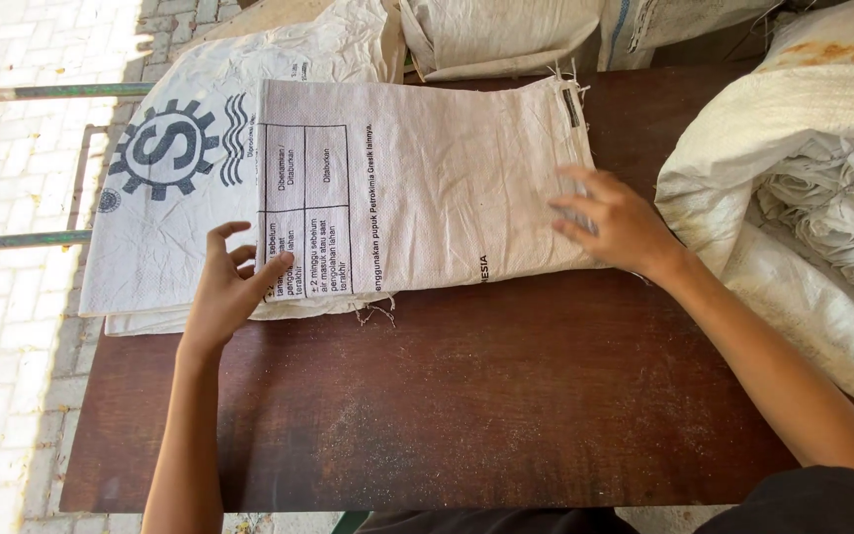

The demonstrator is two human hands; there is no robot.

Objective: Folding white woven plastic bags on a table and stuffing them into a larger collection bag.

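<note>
- Brown wooden worktop (467,396): bare and dusty across the near half, plenty of open room there for sliding or turning a sack toward the body.
- Left hand (224,292): fingers spread and unclenched, fingertips resting on the near left corner of the folded sack, nothing gripped.
- Right hand (615,222): flat and released, palm pressing down on the right end of the same sack, gripping nothing.
- White woven plastic sack (417,183): folded, lying flat across the worktop's far half, black printing up, frayed threads at the near edge and the far right corner.
- Best handled, by judgement, with both palms kept flat, smoothing outward from the middle so the fold stays square and the edges line up with the sack beneath.
- Second printed sack (165,188): lying under the first, overhanging the worktop's left edge; liable to slip off if dragged leftward.
- Heap of crumpled white sacks (803,198): crowding the right side, little room that way.
- More sacks (491,35) at the far edge; paved ground (12,346) and a metal rail (12,240) to the left.
</note>
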